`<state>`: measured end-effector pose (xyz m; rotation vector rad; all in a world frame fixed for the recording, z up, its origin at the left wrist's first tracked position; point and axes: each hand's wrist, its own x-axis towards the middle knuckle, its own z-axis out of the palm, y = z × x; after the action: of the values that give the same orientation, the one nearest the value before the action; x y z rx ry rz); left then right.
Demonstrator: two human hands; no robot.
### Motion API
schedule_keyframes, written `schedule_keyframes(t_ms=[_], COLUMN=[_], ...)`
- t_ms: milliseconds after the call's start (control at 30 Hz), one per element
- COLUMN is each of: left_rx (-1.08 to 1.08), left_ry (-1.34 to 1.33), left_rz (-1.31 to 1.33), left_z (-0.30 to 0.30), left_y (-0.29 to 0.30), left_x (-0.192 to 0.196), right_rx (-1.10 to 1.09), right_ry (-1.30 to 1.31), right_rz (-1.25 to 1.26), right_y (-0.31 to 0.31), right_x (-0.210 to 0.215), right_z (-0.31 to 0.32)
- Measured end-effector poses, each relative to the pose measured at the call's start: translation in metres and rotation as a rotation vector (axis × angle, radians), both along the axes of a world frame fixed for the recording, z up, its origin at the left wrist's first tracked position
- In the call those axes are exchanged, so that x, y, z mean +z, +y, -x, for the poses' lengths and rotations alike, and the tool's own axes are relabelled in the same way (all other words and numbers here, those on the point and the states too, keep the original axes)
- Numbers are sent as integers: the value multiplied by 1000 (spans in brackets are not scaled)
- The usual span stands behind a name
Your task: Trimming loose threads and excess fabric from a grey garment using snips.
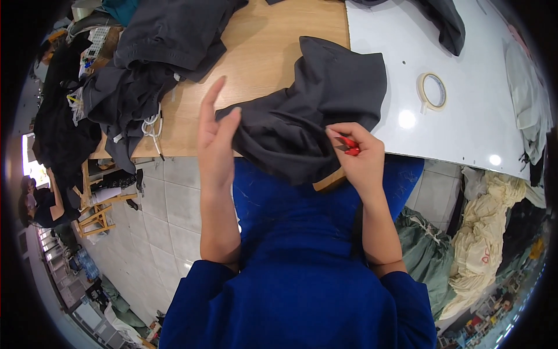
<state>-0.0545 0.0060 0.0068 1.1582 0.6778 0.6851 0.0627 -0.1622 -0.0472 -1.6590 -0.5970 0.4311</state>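
Note:
A dark grey garment [343, 87] lies bunched across the near edge of the table, its lower folds hanging over my lap. My left hand [215, 136] is at its left end, index finger stretched up and thumb apart from it; the thumb tip is against the cloth edge. On the other side, my right hand [363, 157] is closed around small red-handled thread snips [349, 145]. Its thumb and index fingertip meet at the cloth's edge; whether they pinch fabric there is hard to see.
A pile of dark grey garments [168, 35] covers the table's far left, with white cord [152, 128] hanging off it. Masking tape [432, 92] rests on the white tabletop [395, 93] to the right. Cloth bundles [485, 244] stand at lower right. Another person [46, 200] is at far left.

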Motion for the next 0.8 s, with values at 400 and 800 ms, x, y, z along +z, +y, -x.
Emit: schedule_keyframes(t_ms=[400,800], left_rx=[-561,-621], left_ry=[-247,338], left_rz=[-1039,-1079], left_z=[35,6], left_y=[-7,-12], left_x=[7,-16], right_rx=[37,71], right_ry=[-259,-730], right_rz=[258,179], right_y=[-7,-50], right_x=[-21,-16], right_z=[-1,-11])
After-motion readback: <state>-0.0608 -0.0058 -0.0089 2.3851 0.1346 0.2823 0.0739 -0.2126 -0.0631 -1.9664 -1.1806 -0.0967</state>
